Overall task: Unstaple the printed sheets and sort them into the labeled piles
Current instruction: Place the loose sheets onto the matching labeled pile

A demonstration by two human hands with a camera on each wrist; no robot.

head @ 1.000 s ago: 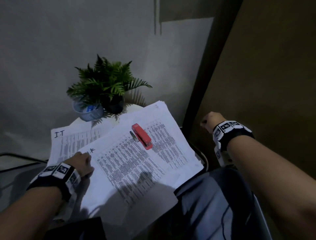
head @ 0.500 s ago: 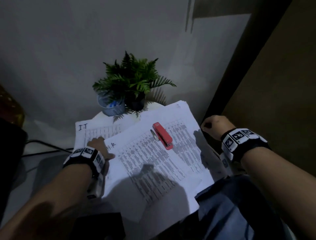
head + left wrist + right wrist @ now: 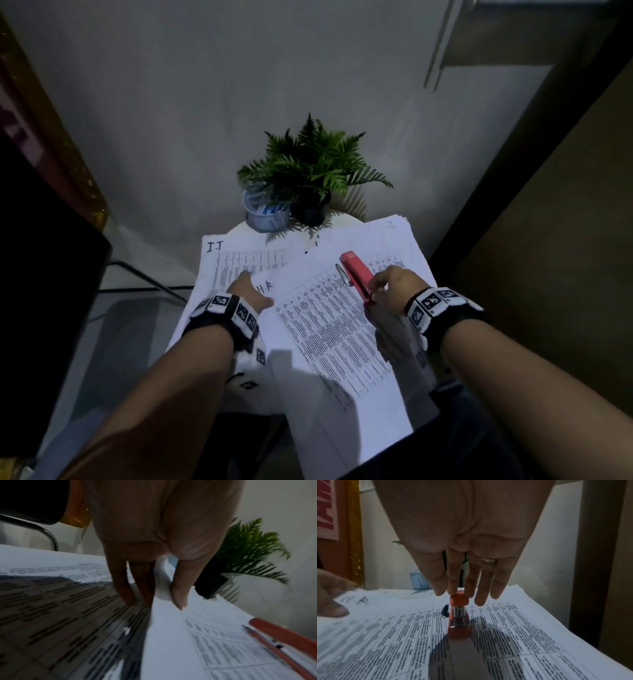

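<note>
**Early in the sort: stapler just reached, sheets still bundled**

The thick stack of printed sheets (image 3: pixel 342 325) lies across the small round desk (image 3: pixel 239 229), flat, matte, its edges fanned; beside it lies the pile marked "I.T" (image 3: pixel 239 260), with "H.R" written near the left hand. By my reading, almost all the sorting remains. The left hand (image 3: pixel 248 291) pinches a curling sheet corner. The right hand (image 3: pixel 394 291) closes its fingertips on the glossy red stapler (image 3: pixel 356 277) resting on the stack.

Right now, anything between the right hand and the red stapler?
Nothing visible. The right hand already reaches the red stapler, its fingertips at the stapler's near end atop the printed sheets. A dark pen lies just left of the stapler, outside the reach.
</note>
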